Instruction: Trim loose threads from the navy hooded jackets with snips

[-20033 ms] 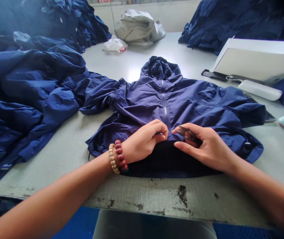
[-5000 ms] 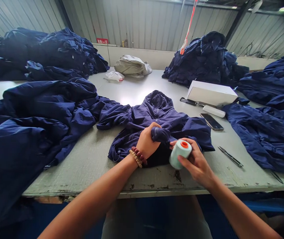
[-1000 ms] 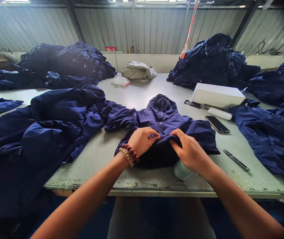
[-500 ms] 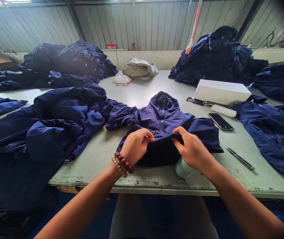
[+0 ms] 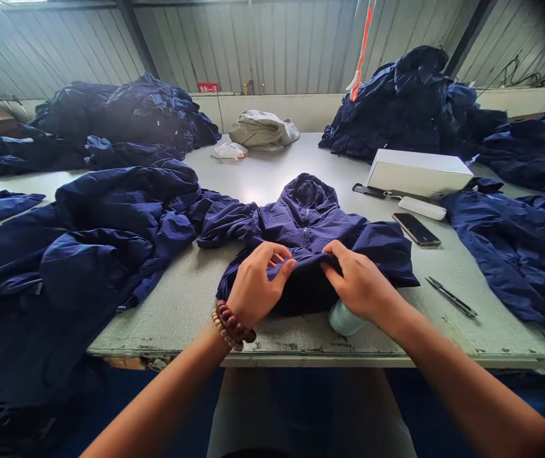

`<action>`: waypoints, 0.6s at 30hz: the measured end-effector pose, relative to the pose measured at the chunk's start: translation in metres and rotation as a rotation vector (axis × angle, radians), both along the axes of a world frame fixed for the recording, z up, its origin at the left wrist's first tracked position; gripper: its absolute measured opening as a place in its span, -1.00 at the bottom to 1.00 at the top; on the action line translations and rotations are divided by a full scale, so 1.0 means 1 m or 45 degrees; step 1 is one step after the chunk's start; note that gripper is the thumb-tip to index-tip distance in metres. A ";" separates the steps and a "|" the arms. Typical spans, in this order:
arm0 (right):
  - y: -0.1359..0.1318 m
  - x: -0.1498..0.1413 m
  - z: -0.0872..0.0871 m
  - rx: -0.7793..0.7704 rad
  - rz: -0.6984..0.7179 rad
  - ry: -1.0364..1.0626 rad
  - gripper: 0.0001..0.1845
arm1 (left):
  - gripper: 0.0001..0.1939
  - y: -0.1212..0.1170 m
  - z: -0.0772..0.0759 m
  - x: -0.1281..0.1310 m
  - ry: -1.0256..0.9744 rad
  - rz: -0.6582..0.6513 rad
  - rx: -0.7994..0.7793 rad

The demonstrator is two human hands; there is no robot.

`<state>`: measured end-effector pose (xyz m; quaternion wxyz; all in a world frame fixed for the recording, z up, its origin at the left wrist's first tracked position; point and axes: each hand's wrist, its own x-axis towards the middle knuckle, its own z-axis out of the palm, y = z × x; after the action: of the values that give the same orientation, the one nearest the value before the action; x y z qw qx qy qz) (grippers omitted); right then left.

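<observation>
A navy hooded jacket (image 5: 305, 219) lies spread on the table with its hood away from me and its zip up the middle. My left hand (image 5: 257, 280) grips the fabric near the folded-back lower edge, with two bead bracelets (image 5: 229, 324) on the wrist. My right hand (image 5: 355, 277) pinches the same edge a little to the right, over the darker inner side of the jacket (image 5: 301, 292). A pale green thread cone (image 5: 346, 318) lies on its side just below my right wrist, partly hidden by it.
Heaps of navy jackets (image 5: 81, 248) fill the left and right of the table, with more behind. A white box (image 5: 420, 173), white oblong item (image 5: 422, 208), phone (image 5: 416, 229) and small black snips (image 5: 451, 297) lie to the right. A pale bag (image 5: 263, 130) sits at the back.
My left hand has turned and shifted slightly towards the jacket's middle, and my right hand has moved slightly left. The thread cone, held in my right hand earlier, lies on the table.
</observation>
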<state>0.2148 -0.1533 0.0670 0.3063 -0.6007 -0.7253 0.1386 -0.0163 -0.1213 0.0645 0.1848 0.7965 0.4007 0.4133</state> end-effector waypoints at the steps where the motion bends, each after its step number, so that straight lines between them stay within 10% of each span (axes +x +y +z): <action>1: -0.001 -0.003 0.000 0.002 0.002 -0.023 -0.88 | -0.84 0.004 0.003 0.001 0.039 0.012 -0.041; 6: 0.000 -0.008 0.000 0.014 0.008 -0.110 -0.83 | -0.88 0.027 0.004 0.003 0.244 0.005 -0.358; 18: -0.001 -0.004 0.027 -0.065 -0.021 -0.448 -0.78 | -0.53 0.040 -0.003 -0.010 -0.400 -0.143 -0.866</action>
<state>0.2107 -0.1540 0.0941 0.1606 -0.6293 -0.7589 0.0472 -0.0263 -0.0816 0.0610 0.5203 0.6372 0.4377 0.3630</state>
